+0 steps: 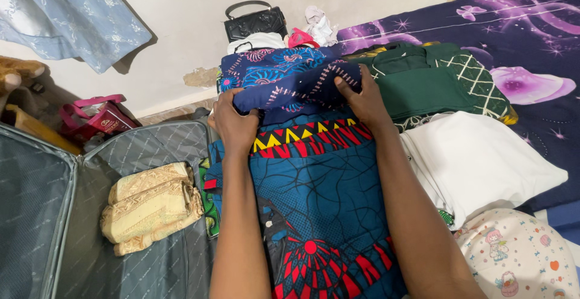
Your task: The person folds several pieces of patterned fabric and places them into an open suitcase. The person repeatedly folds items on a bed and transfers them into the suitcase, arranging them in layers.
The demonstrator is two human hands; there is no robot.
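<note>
Suitcase (54,214): grey, lying open at left, cream folded cloth (151,205) inside
Blue print cloth (320,214): spread beneath both forearms
Navy patterned fabric (290,78): folded bundle at the far edge of the blue print cloth
Left hand (235,124): closed on the bundle's left end
Right hand (362,102): fingers curled over its right edge

The bed (544,39), covered by a dark purple sheet printed with pink flowers and butterflies, fills the upper right of the frame. Lying on it: a folded dark green garment with a cream lattice pattern (435,81) at upper centre-right; a folded plain white cloth (483,160) at centre right, just below the green garment; a blue wax-print fabric with red, yellow and black motifs (320,202) at lower centre, its right edge beside the white cloth.
</note>
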